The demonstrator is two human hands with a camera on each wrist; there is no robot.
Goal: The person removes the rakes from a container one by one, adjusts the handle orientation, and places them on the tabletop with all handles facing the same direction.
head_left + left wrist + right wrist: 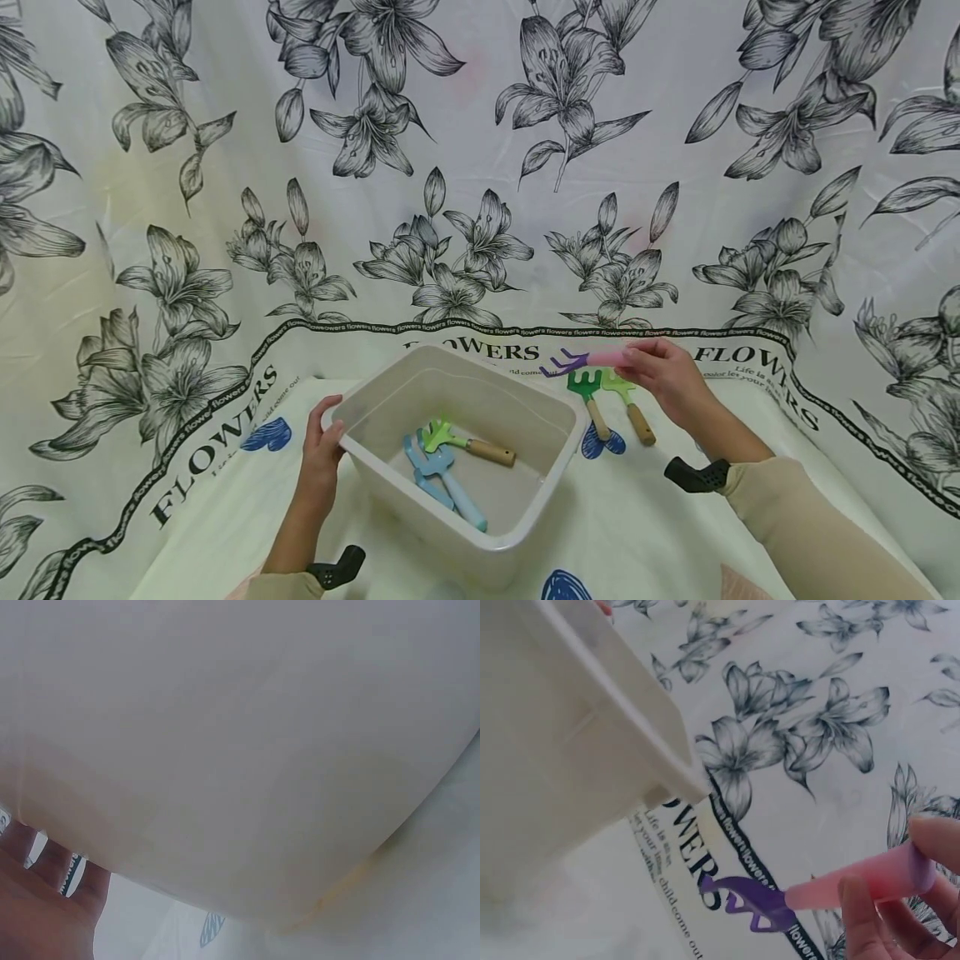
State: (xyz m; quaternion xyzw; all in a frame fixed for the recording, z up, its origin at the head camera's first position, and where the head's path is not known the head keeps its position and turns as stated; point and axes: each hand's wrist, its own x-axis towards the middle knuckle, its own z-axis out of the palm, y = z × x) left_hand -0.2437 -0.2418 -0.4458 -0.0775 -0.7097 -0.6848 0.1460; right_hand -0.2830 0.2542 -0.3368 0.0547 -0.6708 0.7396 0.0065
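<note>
A beige plastic bin (457, 375) stands tilted, and my left hand (322, 450) grips its left rim, thumb over the edge. Inside lie a light green hand rake (487, 451) with a wooden handle and light blue garden tools (461, 496), partly overlapping. My right hand (667, 379) pinches the pink handle of a small purple-tined rake (573, 363), held just beyond the bin's right rim. In the right wrist view, that purple rake (761, 900) points toward the bin, apart from it. The left wrist view mostly shows the bin's outer wall (247, 765).
Right of the bin, a dark green garden fork (588, 392) and a light green one (630, 408), both with wooden handles, lie on the pale cloth (645, 517). A flower-printed curtain (465, 167) rises behind.
</note>
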